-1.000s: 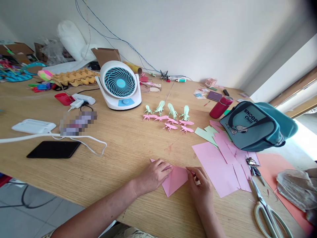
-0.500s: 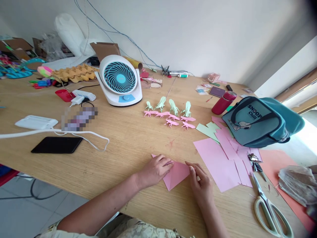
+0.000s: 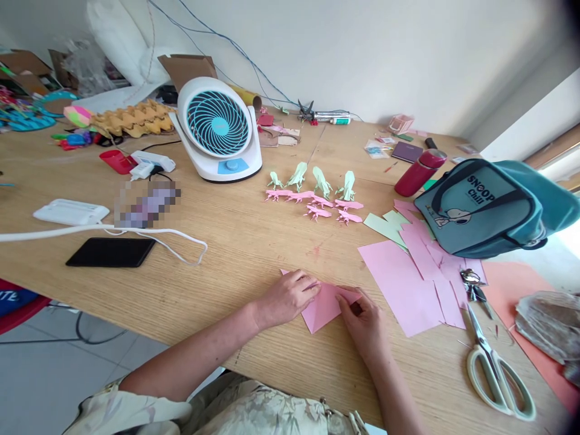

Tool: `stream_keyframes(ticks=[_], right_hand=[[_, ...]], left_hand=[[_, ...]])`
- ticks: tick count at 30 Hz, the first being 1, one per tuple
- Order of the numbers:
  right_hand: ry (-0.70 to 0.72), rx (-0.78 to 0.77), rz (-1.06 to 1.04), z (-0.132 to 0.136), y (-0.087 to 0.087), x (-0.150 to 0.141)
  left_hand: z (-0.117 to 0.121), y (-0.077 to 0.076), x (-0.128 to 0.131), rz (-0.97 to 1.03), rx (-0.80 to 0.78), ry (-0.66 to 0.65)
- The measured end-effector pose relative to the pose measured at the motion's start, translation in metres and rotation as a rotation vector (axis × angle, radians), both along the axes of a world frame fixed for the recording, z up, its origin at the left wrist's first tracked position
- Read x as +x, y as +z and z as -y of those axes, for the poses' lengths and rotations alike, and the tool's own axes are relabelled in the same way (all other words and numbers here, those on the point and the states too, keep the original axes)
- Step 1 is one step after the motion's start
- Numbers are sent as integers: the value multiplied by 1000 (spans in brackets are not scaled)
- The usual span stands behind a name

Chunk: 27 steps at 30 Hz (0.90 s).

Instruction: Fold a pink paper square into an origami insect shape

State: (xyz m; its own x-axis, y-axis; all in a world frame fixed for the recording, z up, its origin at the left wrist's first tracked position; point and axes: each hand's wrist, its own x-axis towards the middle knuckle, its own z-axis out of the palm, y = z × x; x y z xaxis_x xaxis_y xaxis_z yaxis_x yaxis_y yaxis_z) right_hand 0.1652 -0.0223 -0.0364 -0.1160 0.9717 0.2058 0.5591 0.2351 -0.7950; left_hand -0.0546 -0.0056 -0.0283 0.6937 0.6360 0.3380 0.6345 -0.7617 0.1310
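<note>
A creased piece of pink origami paper lies near the front edge of the table between my hands. My left hand is closed over its left side, fingers bent and pressed onto the paper near the middle crease. With thumb and fingers my right hand pinches the right corner, which is raised and turned up. Part of the left flap is hidden under my left fingers. Beyond my hands stand several folded paper insects, a back row of green ones and pink ones in front.
To the right lie a large pink sheet, green strips, scissors and a teal bag. A red bottle stands behind. On the left are a fan, a black phone and a white cable.
My right hand has shifted slightly left and now lifts and turns the paper's right corner inward. My left hand keeps its hold. The whole view has tilted a little.
</note>
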Motion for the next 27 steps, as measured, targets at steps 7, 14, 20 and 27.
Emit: stream_keyframes(ticks=[7, 14, 20, 27], right_hand=[[-15, 143, 48, 4, -2, 2], [280, 525, 349, 14, 7, 0], [373, 568, 413, 17, 8, -3], [172, 318, 182, 10, 6, -4]], left_hand=[[-2, -1, 1, -6, 27, 9], [0, 3, 2, 62, -47, 10], [0, 2, 3, 112, -62, 16], [1, 1, 1, 40, -31, 19]])
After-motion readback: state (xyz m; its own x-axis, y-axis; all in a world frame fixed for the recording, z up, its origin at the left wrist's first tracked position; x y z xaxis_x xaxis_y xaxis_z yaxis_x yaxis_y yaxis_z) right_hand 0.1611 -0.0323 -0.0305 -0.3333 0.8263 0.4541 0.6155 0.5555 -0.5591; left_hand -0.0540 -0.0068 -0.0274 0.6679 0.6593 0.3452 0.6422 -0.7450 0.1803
